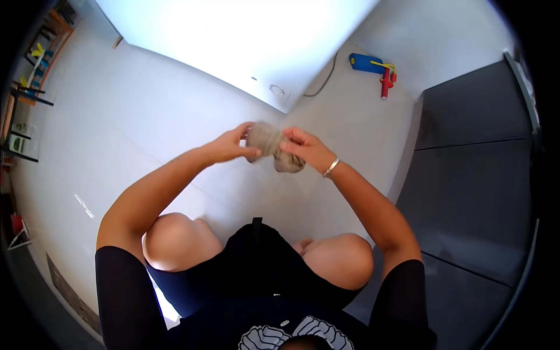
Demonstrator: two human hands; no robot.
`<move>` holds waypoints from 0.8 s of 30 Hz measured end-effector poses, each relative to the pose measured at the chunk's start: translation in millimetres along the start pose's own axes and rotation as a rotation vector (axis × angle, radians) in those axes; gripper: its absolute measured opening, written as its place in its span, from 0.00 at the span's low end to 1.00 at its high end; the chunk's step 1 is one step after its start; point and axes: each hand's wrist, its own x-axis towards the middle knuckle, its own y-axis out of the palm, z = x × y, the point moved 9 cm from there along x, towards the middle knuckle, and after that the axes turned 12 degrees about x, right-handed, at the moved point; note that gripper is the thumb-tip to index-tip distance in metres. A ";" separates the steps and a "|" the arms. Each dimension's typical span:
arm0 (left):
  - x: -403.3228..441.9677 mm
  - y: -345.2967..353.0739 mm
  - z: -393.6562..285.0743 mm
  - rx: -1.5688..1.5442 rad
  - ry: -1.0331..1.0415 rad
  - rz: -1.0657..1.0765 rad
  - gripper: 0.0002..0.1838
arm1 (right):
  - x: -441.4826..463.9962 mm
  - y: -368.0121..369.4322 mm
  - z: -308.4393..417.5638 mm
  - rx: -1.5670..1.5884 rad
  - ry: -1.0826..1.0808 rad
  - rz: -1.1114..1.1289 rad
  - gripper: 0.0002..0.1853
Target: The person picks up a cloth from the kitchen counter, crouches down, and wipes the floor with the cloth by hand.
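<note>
Out in front of my knees, a clear jar-like container (265, 139) is held up above the pale floor, smeared by motion. My left hand (238, 146) grips its left side, thumb below and fingers above. On the other side, my right hand (304, 149) has its fingers pressed round a crumpled brownish-grey item (289, 162), which touches the container's right end. What exactly this item is cannot be made out. A light bracelet is on my right wrist.
A large white appliance (233, 46) stands ahead, with a cable beside it. A blue object (366, 63) and a red-handled item (385, 84) lie on the floor at the upper right. Dark grey cabinets (466, 169) line the right side. Shelving (17, 125) stands far left.
</note>
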 end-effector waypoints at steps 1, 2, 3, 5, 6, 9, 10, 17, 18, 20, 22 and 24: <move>-9.4 -1.7 -6.4 -0.206 -0.143 0.078 0.45 | 0.3 12.5 17.9 0.139 0.081 0.000 0.23; -10.9 -8.4 -2.6 -0.294 -0.120 0.088 0.42 | 1.8 23.5 28.5 0.277 0.158 -0.001 0.26; -15.8 -14.9 -3.2 -0.379 -0.097 0.097 0.39 | 4.4 31.5 37.2 0.260 0.165 0.005 0.26; -29.1 -34.0 6.0 -0.395 -0.065 -0.036 0.27 | 12.2 38.3 45.3 0.238 0.147 -0.062 0.30; -36.5 -50.5 15.7 -0.465 -0.063 -0.116 0.22 | 16.6 39.5 47.6 0.258 0.126 -0.057 0.28; -69.1 -84.9 31.5 -0.536 -0.058 -0.270 0.12 | 36.3 28.1 37.4 0.361 0.076 -0.126 0.27; -81.2 -95.0 36.2 -0.576 -0.090 -0.350 0.12 | 41.6 25.1 32.2 0.361 0.082 -0.118 0.27; -116.1 -111.4 63.8 -0.708 -0.290 -0.502 0.12 | 59.4 48.3 54.9 0.330 0.018 -0.148 0.36; -116.0 -114.7 64.9 -0.671 -0.213 -0.522 0.10 | 58.0 57.4 59.0 0.315 -0.030 -0.073 0.40; -117.8 -123.2 63.7 -0.682 -0.084 -0.597 0.06 | 62.3 65.1 63.7 0.213 -0.064 0.013 0.43; -121.5 -136.7 58.3 -0.674 -0.008 -0.648 0.04 | 66.2 70.5 63.6 -0.022 -0.027 0.063 0.41; -129.5 -151.5 51.7 -0.595 0.040 -0.761 0.04 | 73.8 55.7 51.8 -0.186 -0.069 -0.069 0.31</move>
